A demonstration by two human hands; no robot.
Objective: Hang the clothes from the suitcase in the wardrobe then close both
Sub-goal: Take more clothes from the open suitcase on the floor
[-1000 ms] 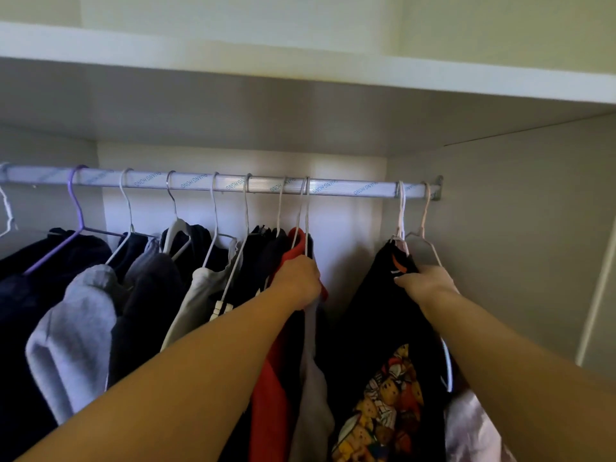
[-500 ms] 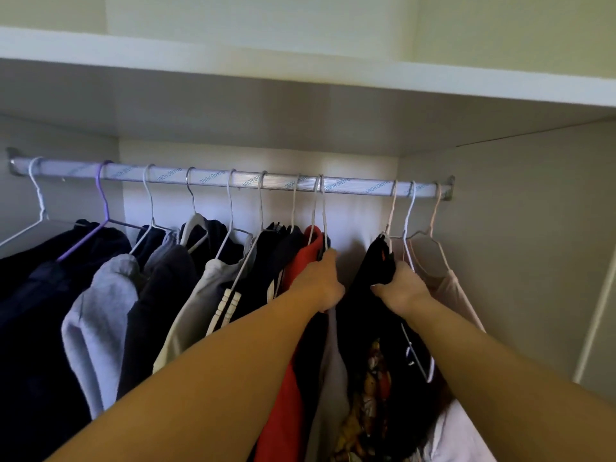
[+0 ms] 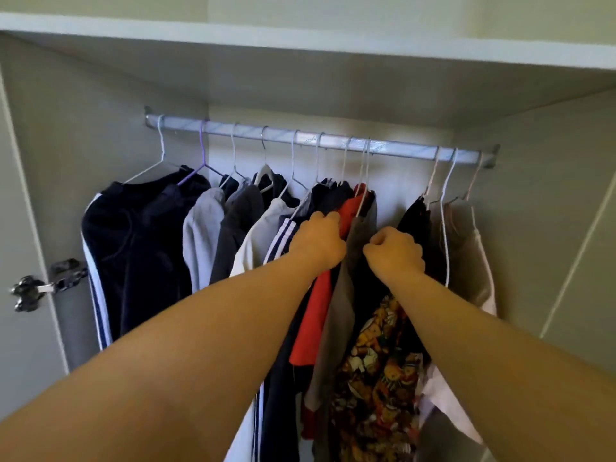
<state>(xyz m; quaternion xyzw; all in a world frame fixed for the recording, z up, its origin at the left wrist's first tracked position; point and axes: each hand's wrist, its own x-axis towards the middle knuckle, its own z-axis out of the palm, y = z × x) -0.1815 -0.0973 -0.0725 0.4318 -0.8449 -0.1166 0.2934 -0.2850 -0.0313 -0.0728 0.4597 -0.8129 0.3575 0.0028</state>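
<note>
At the wardrobe's left edge a dark metal hinge (image 3: 33,288) is fixed between the door and the side wall. A white shelf (image 3: 300,35) runs across the top, and below it a silver rail (image 3: 316,141) spans the wardrobe from wall to wall.

At the rail's left end a navy garment with white side stripes (image 3: 140,255) is hung on a wire hanger. Beside it, touching one another, are a pale grey hoodie (image 3: 203,235), a dark grey garment (image 3: 240,225) and a cream garment (image 3: 263,241).

Near the middle of the rail the left hand (image 3: 320,241) is reached in. Its fingers are pressed together and curled over the shoulder edge of a red garment (image 3: 320,311), which is gripped there. A grey garment (image 3: 343,295) is hung just to the right of the red one, touching it.

The right hand (image 3: 395,251) is held just beside the left, apart from it by the grey garment. Its fingers are bunched into a tight fist in the dark fabric of a black printed shirt (image 3: 376,378), which is hung from the rail towards its right end; exactly how much cloth is pinched cannot be told.

A white wire hanger (image 3: 445,228) and a taupe garment (image 3: 466,255) are hung at the rail's right end.
</note>
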